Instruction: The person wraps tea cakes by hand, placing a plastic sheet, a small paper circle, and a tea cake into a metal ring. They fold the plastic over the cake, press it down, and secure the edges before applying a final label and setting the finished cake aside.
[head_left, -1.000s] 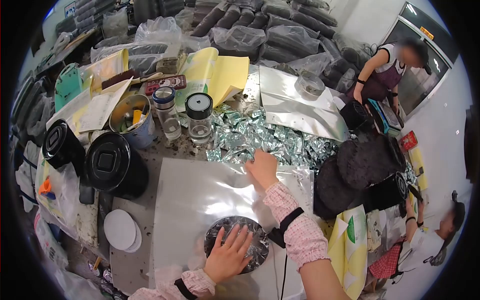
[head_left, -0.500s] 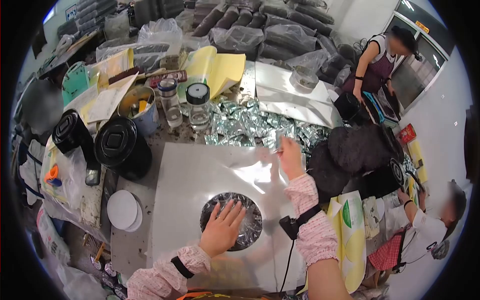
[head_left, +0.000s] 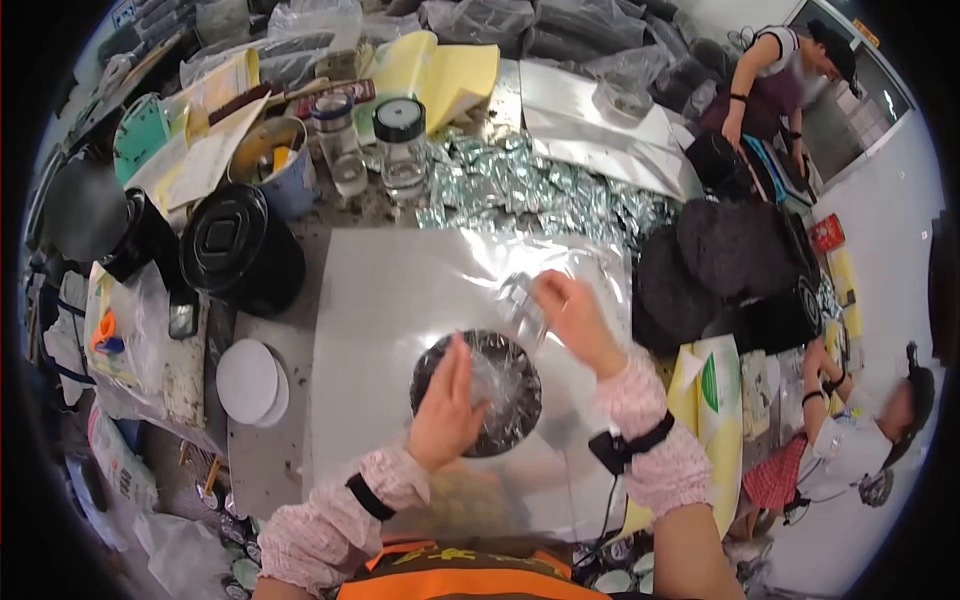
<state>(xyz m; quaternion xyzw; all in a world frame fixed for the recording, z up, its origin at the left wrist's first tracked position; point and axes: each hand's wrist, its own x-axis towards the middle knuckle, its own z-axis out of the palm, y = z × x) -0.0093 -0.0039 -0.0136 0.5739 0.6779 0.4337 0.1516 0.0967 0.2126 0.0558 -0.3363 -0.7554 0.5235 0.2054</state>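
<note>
On the metal sheet (head_left: pixel 370 290) lies a dark round cake (head_left: pixel 515 410) with crinkled clear film over it. My left hand (head_left: pixel 447 408) is at the cake's left side, fingers stretched out and held close together; it is open. My right hand (head_left: pixel 580 318) is raised over the sheet, just beyond the cake's upper right edge. Its fingers pinch a small silver foil packet (head_left: pixel 522 308), blurred by motion. A heap of similar foil packets (head_left: pixel 540 190) lies along the far edge of the sheet.
Left of the sheet stand a lidded black canister (head_left: pixel 240 250) and white paper discs (head_left: pixel 247 382). Two glass jars, one here (head_left: pixel 402 150), stand behind. Dark round cakes (head_left: pixel 735 260) are stacked at right, near yellow printed sheets (head_left: pixel 712 400). Two co-workers work at the right.
My right hand has brought the foil packet from the heap's edge in towards the cake. My left hand has turned from lying flat on the cake to its left side. The view has tilted down.
</note>
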